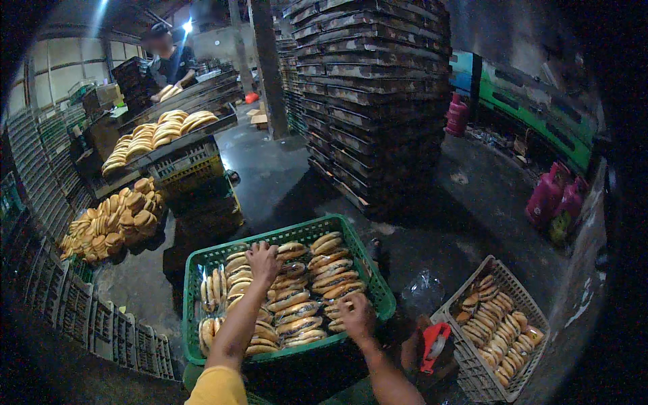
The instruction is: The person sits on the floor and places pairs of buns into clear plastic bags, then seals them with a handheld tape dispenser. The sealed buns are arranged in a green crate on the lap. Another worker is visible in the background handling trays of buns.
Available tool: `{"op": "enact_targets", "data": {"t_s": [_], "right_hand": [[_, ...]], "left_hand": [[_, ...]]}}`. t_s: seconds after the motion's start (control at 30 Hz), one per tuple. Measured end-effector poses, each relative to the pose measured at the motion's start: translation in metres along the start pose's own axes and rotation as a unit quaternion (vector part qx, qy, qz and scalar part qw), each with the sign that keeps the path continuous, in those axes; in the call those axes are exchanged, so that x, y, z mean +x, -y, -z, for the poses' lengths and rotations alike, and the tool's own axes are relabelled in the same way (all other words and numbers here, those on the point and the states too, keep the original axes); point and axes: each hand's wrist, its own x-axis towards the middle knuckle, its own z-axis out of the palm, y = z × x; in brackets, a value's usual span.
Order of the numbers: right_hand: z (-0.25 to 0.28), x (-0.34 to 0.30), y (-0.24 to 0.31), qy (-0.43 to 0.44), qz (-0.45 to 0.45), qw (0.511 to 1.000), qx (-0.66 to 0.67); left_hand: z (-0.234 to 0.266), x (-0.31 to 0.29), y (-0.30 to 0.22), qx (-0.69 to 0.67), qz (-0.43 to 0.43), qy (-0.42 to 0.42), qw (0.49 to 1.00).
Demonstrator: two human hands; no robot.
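A green plastic crate [290,233] stands in front of me, packed with rows of flat round buns [290,297], many with a dark filling and wrapped in clear plastic. My left hand [263,260] reaches across to the far side of the crate and rests on the ends of the bun rows, fingers slightly apart. Over the crate's near right part, my right hand [356,316] is curled, thumb and fingers close together beside the right-hand row. Whatever lies between those fingers is too small to make out.
A grey crate of buns [449,314] sits at right, beside a red tape dispenser [434,345]. Tall stacked dark trays [374,101] rise ahead. Loose buns [111,223] are piled at left; a co-worker [174,64] handles bread beyond. Pink gas cylinders [545,196] stand far right.
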Motion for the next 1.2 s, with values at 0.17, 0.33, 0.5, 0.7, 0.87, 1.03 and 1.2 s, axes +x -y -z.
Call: {"op": "enact_targets", "data": {"t_s": [0.17,0.33,0.5,0.7,0.87,1.03,1.2], "right_hand": [[-0.001,0.019,0.011,0.248,-0.261,0.818,0.448],[-0.026,-0.017,0.023,0.198,-0.046,0.918,0.34],[-0.019,-0.067,0.03,0.058,0.085,0.989,0.109],[0.009,-0.079,0.035,0.089,0.006,0.91,0.406],[0.011,-0.086,0.033,0.122,0.03,0.984,0.124],[0.0,-0.107,0.028,0.275,-0.158,0.861,0.398],[0.012,-0.104,0.043,0.163,0.038,0.951,0.261]], "left_hand": [[0.09,-0.09,-0.04,-0.104,-0.256,-0.151,0.949],[0.14,-0.161,-0.063,-0.577,0.133,-0.034,0.806],[0.156,-0.196,-0.098,-0.671,0.174,0.165,0.701],[0.162,-0.213,-0.106,-0.875,0.189,0.23,0.381],[0.169,-0.222,-0.109,-0.758,0.233,0.201,0.575],[0.177,-0.219,-0.1,-0.813,0.138,0.201,0.529],[0.189,-0.219,-0.109,-0.786,0.16,0.12,0.585]]}}
